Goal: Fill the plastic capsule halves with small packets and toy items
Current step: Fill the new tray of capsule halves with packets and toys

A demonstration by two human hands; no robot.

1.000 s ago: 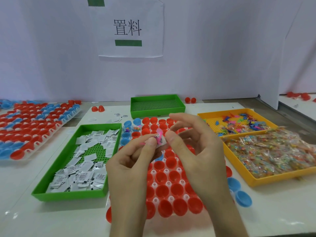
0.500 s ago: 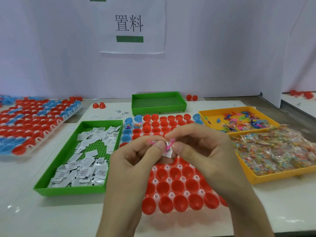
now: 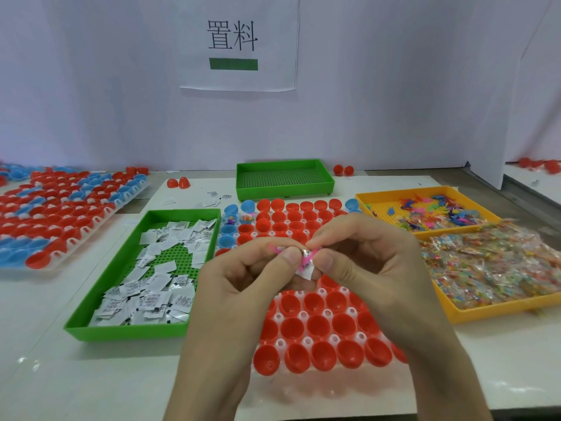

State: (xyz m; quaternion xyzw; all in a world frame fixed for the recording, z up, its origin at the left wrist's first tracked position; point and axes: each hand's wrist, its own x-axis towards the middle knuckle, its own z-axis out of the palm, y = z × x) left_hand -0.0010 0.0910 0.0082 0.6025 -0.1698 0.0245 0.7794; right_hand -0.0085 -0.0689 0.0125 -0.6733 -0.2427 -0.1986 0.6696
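Gently: a light, slippery bundle

Above the middle of the capsule-half rack, the left hand and right hand hold their fingers pinched on a white packet and pink toy. Both likely featherlight, crinkly, slip-prone; pinch the edges.

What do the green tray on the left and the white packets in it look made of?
The green tray looks like molded plastic, matte, with uniform color and a perforated floor. The white packets are probably paper or film: flat, with black print, and a few glint silvery.

white table: trays, capsule racks
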